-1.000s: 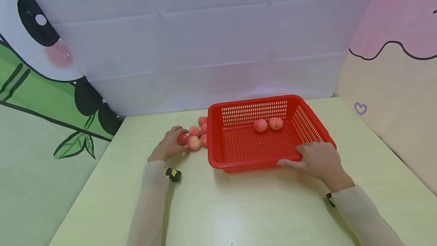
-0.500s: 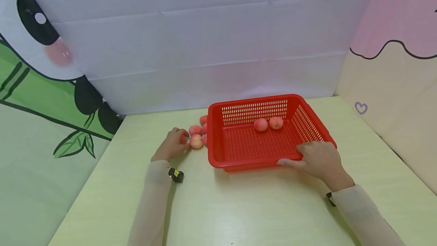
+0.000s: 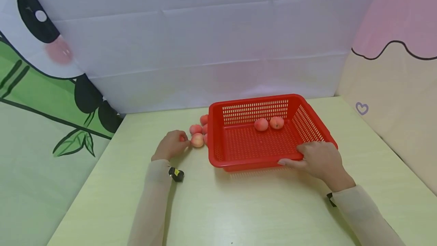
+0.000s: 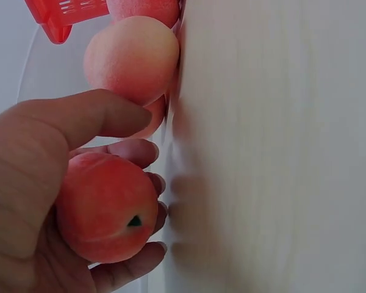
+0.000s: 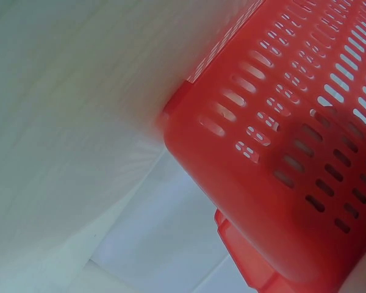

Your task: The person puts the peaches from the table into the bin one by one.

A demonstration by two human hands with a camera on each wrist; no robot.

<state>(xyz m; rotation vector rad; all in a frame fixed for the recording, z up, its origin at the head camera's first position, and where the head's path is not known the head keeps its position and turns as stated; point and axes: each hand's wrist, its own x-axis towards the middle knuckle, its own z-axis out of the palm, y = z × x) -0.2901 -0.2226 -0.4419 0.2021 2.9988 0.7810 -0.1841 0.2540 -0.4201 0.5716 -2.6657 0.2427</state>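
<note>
My left hand (image 3: pixel 171 145) is at the left edge of a cluster of peaches, its fingers curled round one red peach (image 4: pixel 107 207). That peach has a small dark mark and lies against the palm in the left wrist view. Just past the thumb sits a paler peach (image 3: pixel 197 140), with a pink peach (image 3: pixel 195 129) behind it. My right hand (image 3: pixel 319 161) grips the near right corner of a red plastic basket (image 3: pixel 252 164), thumb along the front rim. Inside the basket lie two peaches, a left peach (image 3: pixel 261 124) and a right peach (image 3: pixel 277 122).
More peaches, such as the back peach (image 3: pixel 203 119), lie beside the basket's left wall, which partly hides some of them. Everything stands on a pale wooden table (image 3: pixel 211 208). A white sheet (image 3: pixel 218 48) hangs behind the table's back edge, with printed panels at both sides.
My left hand has moved slightly right, and its fingers have closed round the red peach. Nearby peaches have shifted a little right. My right hand and the basket hold their place.
</note>
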